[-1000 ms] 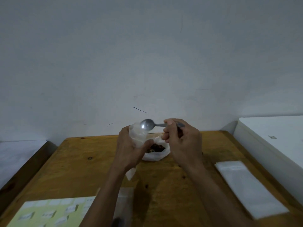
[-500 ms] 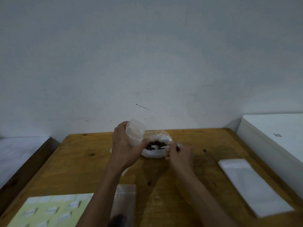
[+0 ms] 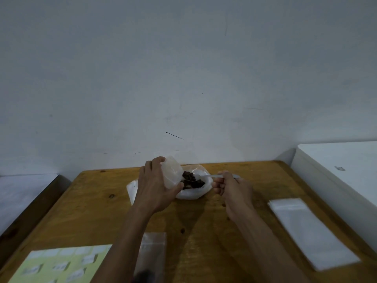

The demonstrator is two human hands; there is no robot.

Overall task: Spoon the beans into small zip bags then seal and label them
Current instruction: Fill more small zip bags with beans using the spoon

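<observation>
My left hand (image 3: 155, 186) grips a small clear zip bag (image 3: 171, 174) with its mouth held open, tilted toward the right. My right hand (image 3: 232, 190) holds a metal spoon (image 3: 206, 177) by the handle; its bowl carries dark beans (image 3: 188, 176) right at the bag's mouth. Beneath the spoon sits a large white plastic bag of beans (image 3: 193, 187) on the wooden table (image 3: 204, 221), near the wall.
A stack of clear empty zip bags (image 3: 310, 231) lies at the right. Another clear zip bag (image 3: 153, 254) lies near the front, beside a yellow-green label sheet (image 3: 59, 264) at the front left. A white box (image 3: 342, 172) borders the table's right edge.
The empty spoon dropped from above the small bag into the bean bag, then rose loaded with beans to the small bag's mouth. My left hand tilted the bag toward the spoon.
</observation>
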